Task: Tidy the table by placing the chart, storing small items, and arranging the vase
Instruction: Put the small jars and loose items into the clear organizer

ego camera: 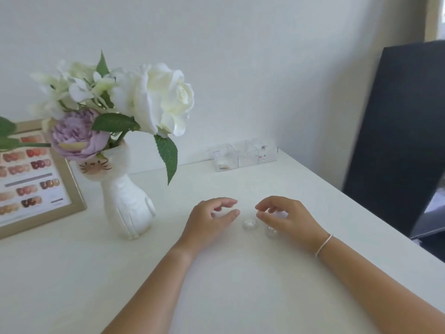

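Your two bare forearms reach in over the white table (72, 273), and both hands hover low with fingers loosely curled and spread, gripping nothing. Your left hand (209, 220) has thumb and forefinger parted, empty. Your right hand (286, 218), with a thin bracelet (323, 244) at its wrist, is likewise slack and holds nothing. Between the two hands, just off your right fingertips, sits a small clear round piece (250, 224); a second clear piece (271, 232) lies right under your right palm, partly hidden. Out to the left of your left hand stands the white cat-shaped vase (127, 201), upright, filled with white and lilac flowers (154, 100). Farther left, the framed colour chart (29, 179) leans against the wall. Beyond both hands, by the wall, sit clear storage boxes (243, 155).
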